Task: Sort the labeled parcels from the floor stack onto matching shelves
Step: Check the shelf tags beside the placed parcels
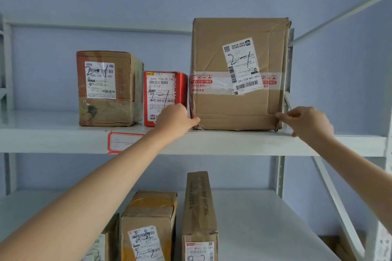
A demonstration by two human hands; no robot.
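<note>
A large brown parcel [239, 70] with a white label marked 2-1 stands on the upper white shelf [233, 142]. My left hand [176, 119] touches its lower left corner with the fingers curled against the box. My right hand [307, 122] pinches its lower right corner with thumb and fingers. To its left stand a red parcel [180, 87] and a taped brown parcel [108, 89], both marked 2-1. A red-bordered tag [118, 143] marked 2- sticks to the shelf's front edge, partly behind my left forearm.
The lower shelf [265, 218] carries parcels marked 2-2: a yellow-taped box [150, 224], a tall narrow box [199, 214] and a partly hidden one at the left. A metal upright [289, 65] and a diagonal brace [335, 201] flank the right side. Blue wall behind.
</note>
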